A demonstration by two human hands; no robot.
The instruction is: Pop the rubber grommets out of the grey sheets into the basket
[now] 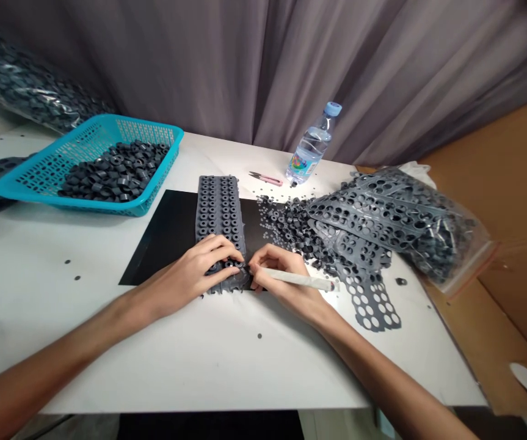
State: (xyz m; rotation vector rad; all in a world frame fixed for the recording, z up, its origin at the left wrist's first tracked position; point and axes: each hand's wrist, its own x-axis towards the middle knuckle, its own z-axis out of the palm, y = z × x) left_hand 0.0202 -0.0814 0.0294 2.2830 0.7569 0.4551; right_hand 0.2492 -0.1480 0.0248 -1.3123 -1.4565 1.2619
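**Right grip [286,275] closed around a slim, pale, pen-like tool [297,279]; left grip [203,266] resting on a dark grey moulded sheet [220,211]**

The right fingers pinch the tool near its forward end, beside the sheet's right edge; its tip is hidden. The left fingers and thumb, slightly apart, lie across the sheet's near part.

The sheet is long and rectangular, covered in columns of raised rings with dark centre holes, and ragged along its near edge. It lies lengthwise on a flat black rectangular mat [167,226], its far end overhanging the mat's far edge.

A broad strip of white tabletop [226,366] runs from the mat to the near edge. More tabletop separates the mat from a turquoise perforated plastic basket [166,168] on the left. Rightward room is tighter: loose dark grey rings [295,223] crowd over the mat's right side, just beyond the right grip.
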